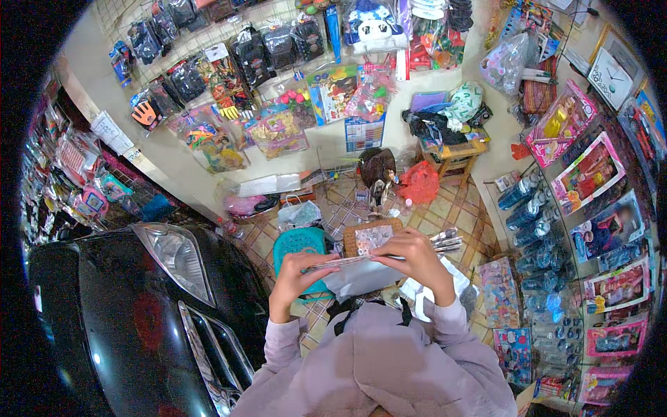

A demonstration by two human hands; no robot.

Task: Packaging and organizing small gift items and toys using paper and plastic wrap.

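My left hand (pixel 299 276) and my right hand (pixel 418 260) hold a thin flat bundle (pixel 355 259), perhaps sheets or packets, seen almost edge-on. The left fingers pinch its left end. Fingertips of the right hand grip it nearer the middle and right. Just beyond the bundle is a brown woven basket (pixel 350 237) with clear printed packets (pixel 374 237) in it. A white sheet or bag (pixel 362 279) lies below the bundle. Right of my right hand, a stack of similar flat pieces (pixel 448 242) shows its edges. What is printed on the held bundle cannot be made out.
A teal plastic stool (pixel 297 242) stands left of the basket. The front of a black car (pixel 140 318) fills the left side. White papers (pixel 443 286) lie at right on the tiled floor (pixel 458 213). Boxed dolls (pixel 589 172) and bottles (pixel 526 208) line the right wall.
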